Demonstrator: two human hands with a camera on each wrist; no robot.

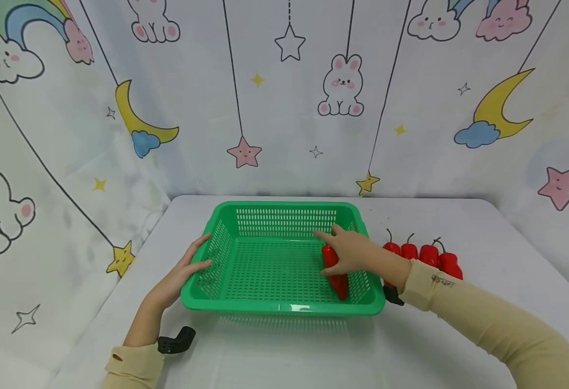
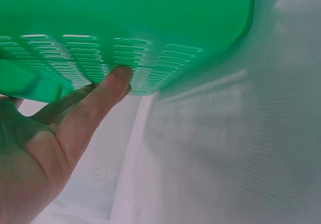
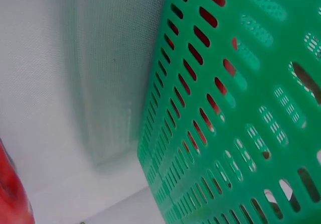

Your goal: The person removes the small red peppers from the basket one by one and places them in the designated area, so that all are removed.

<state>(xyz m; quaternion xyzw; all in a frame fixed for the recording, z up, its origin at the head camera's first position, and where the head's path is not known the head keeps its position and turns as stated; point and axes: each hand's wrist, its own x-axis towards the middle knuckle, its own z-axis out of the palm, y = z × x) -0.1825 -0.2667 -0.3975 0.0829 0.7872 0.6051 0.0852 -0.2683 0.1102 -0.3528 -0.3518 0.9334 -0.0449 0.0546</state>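
Observation:
A green slotted plastic basket (image 1: 236, 308) stands on the white table, with one long red pepper (image 1: 338, 284) lying inside along its right end. Over that pepper my right hand (image 1: 351, 251) reaches across the rim, thumb and fingers spread apart, covering part of it. My left hand (image 1: 173, 283) rests against the basket's left side with straight fingers; in the left wrist view its thumb (image 2: 108, 91) touches the slotted outer wall (image 2: 150, 23). Red patches show through the basket's slotted wall (image 3: 235, 148) in the right wrist view, where the right hand is mostly hidden.
Several red peppers (image 1: 429, 255) with dark curved stems stand in a row right of the basket, partly behind my right forearm. A cartoon-printed cloth (image 1: 284, 108) hangs behind the white table (image 1: 265, 356). Black wrist devices (image 1: 176, 341) sit at both wrists.

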